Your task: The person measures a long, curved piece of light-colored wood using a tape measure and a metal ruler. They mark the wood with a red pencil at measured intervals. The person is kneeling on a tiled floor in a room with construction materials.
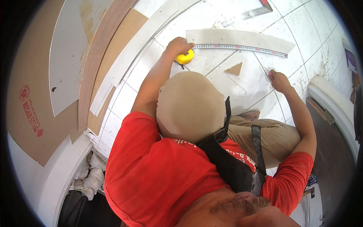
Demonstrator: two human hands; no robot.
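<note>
Fingers point(190, 45), left hand point(178, 45): pinched tape point(184, 57) at strip point(238, 38)'s left end. Right hand point(279, 80): curled round small red item point(270, 74). Tape lay along strip's near edge. Square point(258, 13), beyond; offcut point(234, 69), nearer; boards point(68, 56), floor point(208, 63)'s left edge. Knee point(191, 106) stood between.

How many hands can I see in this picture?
2: the left hand at the yellow tape measure, and the right hand, curled, right of the small brown triangular piece. No others show.
</note>
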